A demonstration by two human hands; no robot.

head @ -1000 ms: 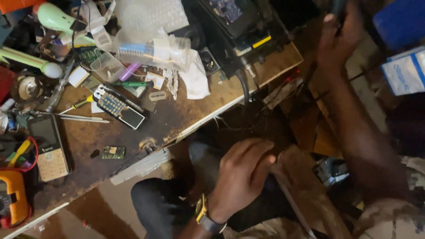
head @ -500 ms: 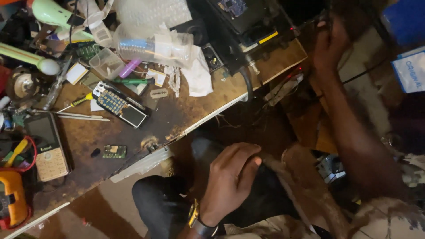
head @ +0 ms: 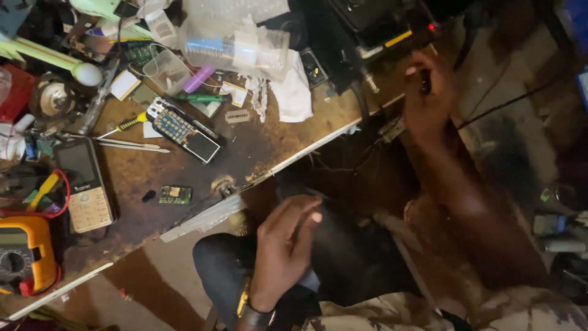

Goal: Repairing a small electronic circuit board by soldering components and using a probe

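Note:
My right hand (head: 429,98) is raised at the right end of the worn brown workbench (head: 257,147). Its fingers are curled around a slim dark tool (head: 424,81), and a thin dark cable (head: 508,101) runs off to the right. A black device with a yellow stripe and a red light (head: 380,30) sits just above that hand. My left hand (head: 282,245), with a yellow-and-black wrist watch (head: 251,309), rests on my dark trousers below the bench edge. Its fingers are stretched loosely and hold nothing.
On the bench lie an opened phone with a bare keypad (head: 184,129), a beige keypad phone (head: 86,184), a small green circuit board (head: 175,195), a yellow-handled screwdriver (head: 125,125), tweezers (head: 131,144), an orange multimeter (head: 24,251), clear plastic boxes (head: 236,43) and a white cloth (head: 294,92).
My right hand has come down and left, from the top right to the bench's right end. My left hand has uncurled, its fingers now stretched over my lap.

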